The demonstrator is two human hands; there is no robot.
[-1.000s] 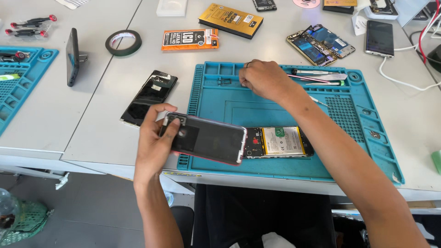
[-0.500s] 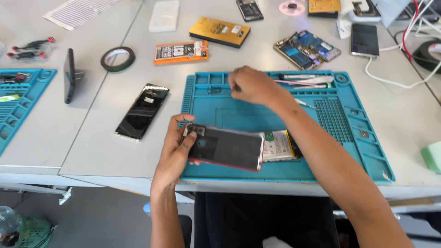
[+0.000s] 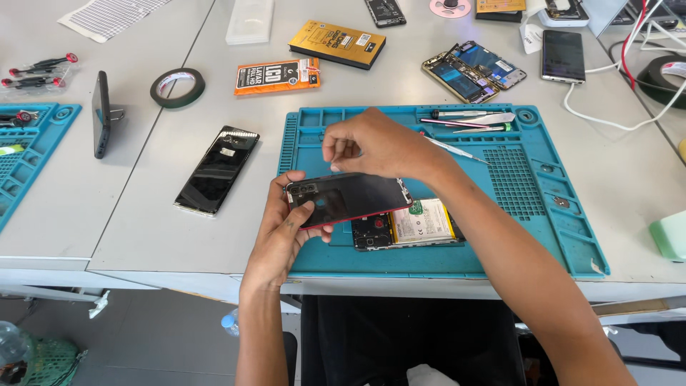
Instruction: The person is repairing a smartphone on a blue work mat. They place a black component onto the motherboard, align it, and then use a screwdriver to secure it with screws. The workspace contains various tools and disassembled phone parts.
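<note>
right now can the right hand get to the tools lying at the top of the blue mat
Probably yes. The right hand hovers over the blue mat, pinching something too small to tell, and the tools lie just beyond it with nothing between; the left hand holds the back cover.

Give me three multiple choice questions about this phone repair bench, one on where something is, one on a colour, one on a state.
1. Where does the roll of tape lie?
A. on the grey table, left of the mat
B. on the mat
C. on the floor

2. What colour is the work mat?
A. red
B. teal blue
C. white

3. How is the opened phone on the mat?
A. sealed shut
B. back off, battery showing
C. boxed

A: it lies on bare tabletop. B: the mat is teal. B: the left hand holds the dark back cover above it.
</note>
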